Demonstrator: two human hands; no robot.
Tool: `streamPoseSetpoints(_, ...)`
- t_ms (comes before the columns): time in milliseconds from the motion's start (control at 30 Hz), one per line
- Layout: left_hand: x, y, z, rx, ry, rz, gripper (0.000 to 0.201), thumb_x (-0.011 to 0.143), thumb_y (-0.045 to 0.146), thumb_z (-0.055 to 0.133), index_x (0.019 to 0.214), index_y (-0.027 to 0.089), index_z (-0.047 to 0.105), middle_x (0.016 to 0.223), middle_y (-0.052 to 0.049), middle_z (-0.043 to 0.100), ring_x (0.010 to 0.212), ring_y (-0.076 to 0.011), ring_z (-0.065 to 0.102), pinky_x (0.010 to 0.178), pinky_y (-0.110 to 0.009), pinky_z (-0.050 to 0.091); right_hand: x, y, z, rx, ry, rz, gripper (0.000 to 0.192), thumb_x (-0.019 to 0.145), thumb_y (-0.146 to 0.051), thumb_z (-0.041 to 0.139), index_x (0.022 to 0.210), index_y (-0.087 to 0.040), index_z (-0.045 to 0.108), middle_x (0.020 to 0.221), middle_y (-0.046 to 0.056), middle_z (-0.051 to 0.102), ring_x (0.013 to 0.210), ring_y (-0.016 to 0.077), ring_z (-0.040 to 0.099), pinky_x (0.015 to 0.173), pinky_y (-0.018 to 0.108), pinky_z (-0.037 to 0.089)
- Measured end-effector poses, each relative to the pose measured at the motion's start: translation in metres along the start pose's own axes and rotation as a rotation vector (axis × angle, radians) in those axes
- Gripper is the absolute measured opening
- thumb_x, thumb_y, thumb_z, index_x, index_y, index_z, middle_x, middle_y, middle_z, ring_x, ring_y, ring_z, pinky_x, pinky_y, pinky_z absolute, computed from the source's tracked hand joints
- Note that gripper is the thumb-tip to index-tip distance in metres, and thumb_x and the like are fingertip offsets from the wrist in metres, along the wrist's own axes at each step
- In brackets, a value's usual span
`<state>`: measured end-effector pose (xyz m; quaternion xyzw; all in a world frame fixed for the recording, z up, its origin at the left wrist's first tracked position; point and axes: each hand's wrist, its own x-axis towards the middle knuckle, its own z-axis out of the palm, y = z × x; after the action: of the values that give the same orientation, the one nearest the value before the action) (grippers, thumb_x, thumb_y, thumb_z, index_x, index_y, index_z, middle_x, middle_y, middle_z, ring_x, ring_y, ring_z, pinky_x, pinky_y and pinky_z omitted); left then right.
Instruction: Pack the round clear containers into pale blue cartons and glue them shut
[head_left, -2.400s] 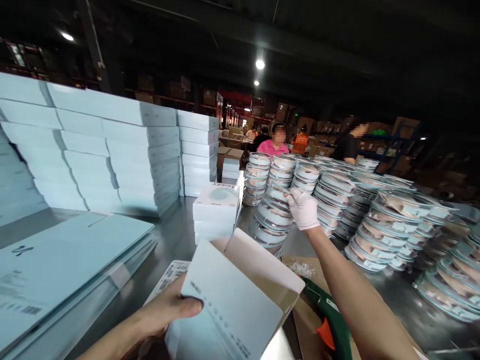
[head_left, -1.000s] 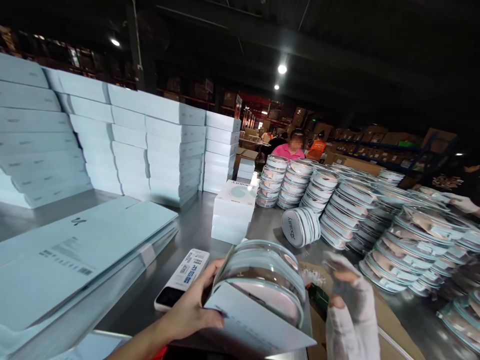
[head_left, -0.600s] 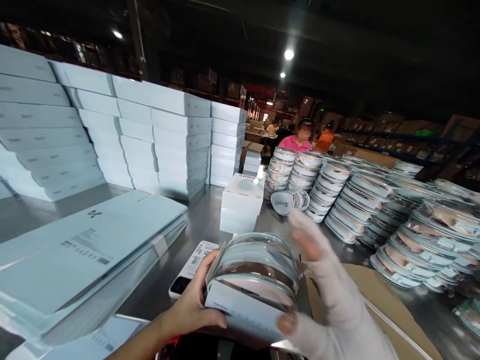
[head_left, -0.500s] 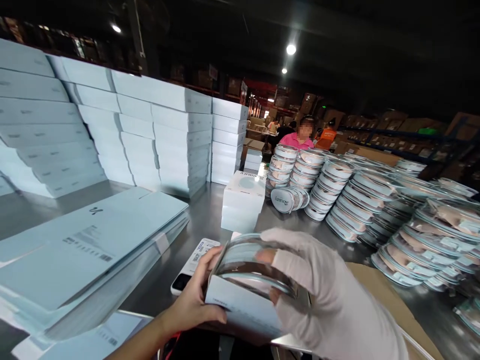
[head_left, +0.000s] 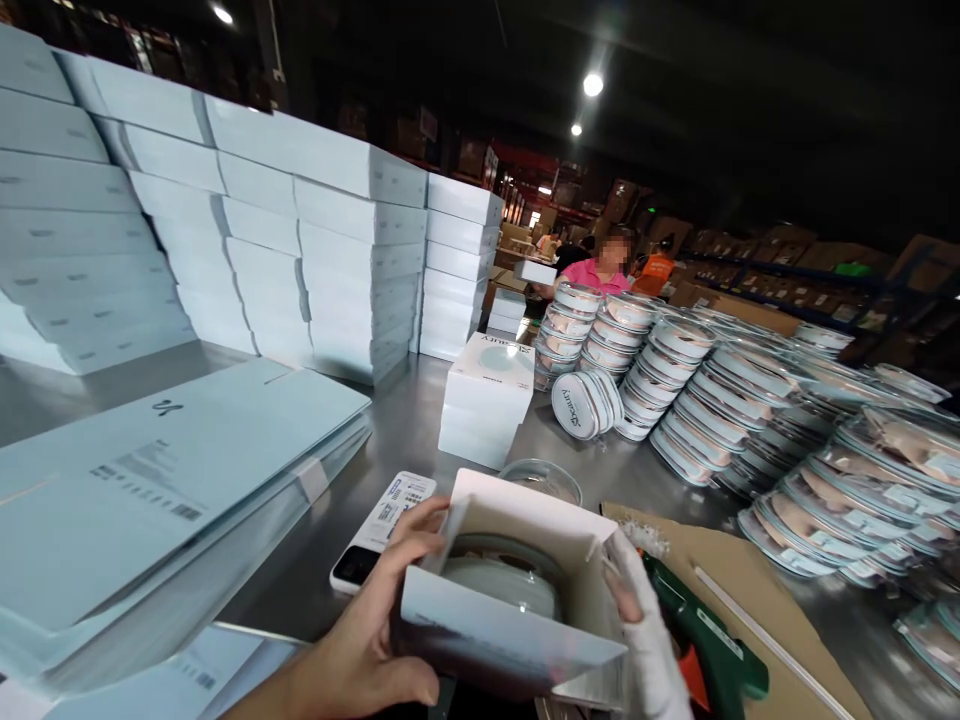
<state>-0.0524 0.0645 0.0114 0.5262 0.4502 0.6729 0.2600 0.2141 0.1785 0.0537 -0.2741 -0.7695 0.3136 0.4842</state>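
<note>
My left hand (head_left: 375,620) is bare and grips the left side of an open white box (head_left: 510,635), thumb on the near wall and fingers over the far-left edge. Inside the box lie round clear cases (head_left: 499,588) with pale blue rims, below the top edge. My right hand (head_left: 645,630), in a whitish glove, is closed around the box's right wall; part of its fingers is hidden. Behind the box another round clear case (head_left: 544,480) rests on the metal table.
Flat pale-blue cartons (head_left: 187,480) are piled at left, before a wall of stacked boxes (head_left: 337,260). A closed box (head_left: 487,395), a white phone-like device (head_left: 382,530), and stacked round cases (head_left: 727,400) stand around. At right, a green tool (head_left: 701,620) lies on cardboard (head_left: 780,610). A person (head_left: 592,270) is behind.
My right hand has left the round cases and moved to the box's right wall. The cases now sit lower inside the box. The green tool has come into sight.
</note>
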Motion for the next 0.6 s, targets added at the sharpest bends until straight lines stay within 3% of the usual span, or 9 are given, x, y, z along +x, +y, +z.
streamPoseSetpoints(67, 0.004, 0.013, 0.004, 0.087, -0.078, -0.01, 0.074, 0.073, 0.085, 0.067, 0.112, 0.023, 0.072, 0.149, -0.018, 0.054, 0.15, -0.0492, 0.03, 0.118, -0.056, 0.033, -0.008, 0.003, 0.026, 0.01, -0.022, 0.032, 0.066, 0.079, -0.07, 0.069, 0.139, -0.045, 0.061, 0.148, 0.001, 0.062, 0.139, 0.0451, 0.053, 0.097, 0.056, 0.06)
streamPoseSetpoints(133, 0.006, 0.023, 0.011, 0.121, 0.005, -0.063, 0.065, 0.087, 0.082, 0.05, 0.099, 0.023, 0.074, 0.141, -0.015, 0.062, 0.148, -0.0452, 0.035, 0.116, -0.05, 0.036, -0.016, -0.004, 0.053, 0.033, 0.033, 0.091, 0.057, 0.086, -0.065, 0.065, 0.14, -0.048, 0.059, 0.156, -0.004, 0.054, 0.141, 0.0426, 0.052, 0.099, 0.053, 0.059)
streamPoseSetpoints(233, 0.004, 0.028, 0.021, 0.094, 0.245, -0.152, 0.049, 0.098, 0.066, 0.047, 0.115, 0.025, 0.067, 0.147, -0.011, 0.057, 0.143, -0.0378, 0.044, 0.117, -0.045, 0.037, -0.027, -0.022, 0.08, 0.087, 0.16, 0.251, 0.052, 0.103, -0.048, 0.047, 0.154, -0.049, 0.038, 0.168, -0.008, 0.035, 0.146, 0.0321, 0.048, 0.109, 0.046, 0.054)
streamPoseSetpoints(300, 0.002, 0.03, 0.02, 0.087, 0.279, -0.211, 0.045, 0.096, 0.061, 0.056, 0.125, 0.026, 0.061, 0.151, -0.01, 0.053, 0.145, -0.0367, 0.043, 0.118, -0.046, 0.037, -0.028, -0.026, 0.08, 0.108, 0.163, 0.258, 0.063, 0.106, -0.041, 0.042, 0.163, -0.043, 0.016, 0.17, -0.003, 0.031, 0.146, 0.0287, 0.049, 0.107, 0.043, 0.055)
streamPoseSetpoints(367, 0.002, 0.033, 0.012, 0.131, 0.18, -0.295, 0.043, 0.096, 0.061, 0.058, 0.121, 0.028, 0.066, 0.148, -0.008, 0.056, 0.146, -0.0369, 0.041, 0.119, -0.046, 0.036, -0.022, -0.019, 0.061, 0.051, 0.107, 0.179, 0.075, 0.101, -0.044, 0.051, 0.166, -0.034, 0.014, 0.166, 0.004, 0.04, 0.142, 0.0317, 0.053, 0.102, 0.043, 0.058)
streamPoseSetpoints(433, 0.004, 0.036, 0.0, 0.195, 0.022, -0.341, 0.045, 0.091, 0.066, 0.061, 0.119, 0.031, 0.071, 0.142, -0.005, 0.062, 0.14, -0.0368, 0.048, 0.118, -0.045, 0.039, -0.011, 0.0, 0.022, -0.098, 0.064, 0.13, 0.079, 0.092, -0.049, 0.064, 0.162, -0.03, 0.031, 0.153, 0.008, 0.058, 0.137, 0.0353, 0.059, 0.1, 0.045, 0.058)
streamPoseSetpoints(500, 0.01, 0.036, -0.013, 0.266, -0.107, -0.333, 0.05, 0.082, 0.068, 0.071, 0.121, 0.036, 0.071, 0.135, -0.003, 0.066, 0.129, -0.0354, 0.058, 0.11, -0.039, 0.048, -0.002, 0.022, -0.032, -0.294, 0.077, 0.147, 0.072, 0.087, -0.05, 0.068, 0.153, -0.028, 0.049, 0.138, 0.01, 0.07, 0.129, 0.0358, 0.064, 0.099, 0.046, 0.058)
streamPoseSetpoints(600, 0.018, 0.027, -0.026, 0.42, -0.147, -0.221, 0.053, 0.074, 0.062, 0.082, 0.12, 0.036, 0.074, 0.131, -0.004, 0.071, 0.122, -0.036, 0.065, 0.104, -0.038, 0.054, -0.004, 0.054, -0.119, -0.662, 0.125, 0.202, 0.057, 0.085, -0.05, 0.066, 0.137, -0.027, 0.065, 0.123, 0.01, 0.077, 0.12, 0.0343, 0.07, 0.096, 0.044, 0.059)
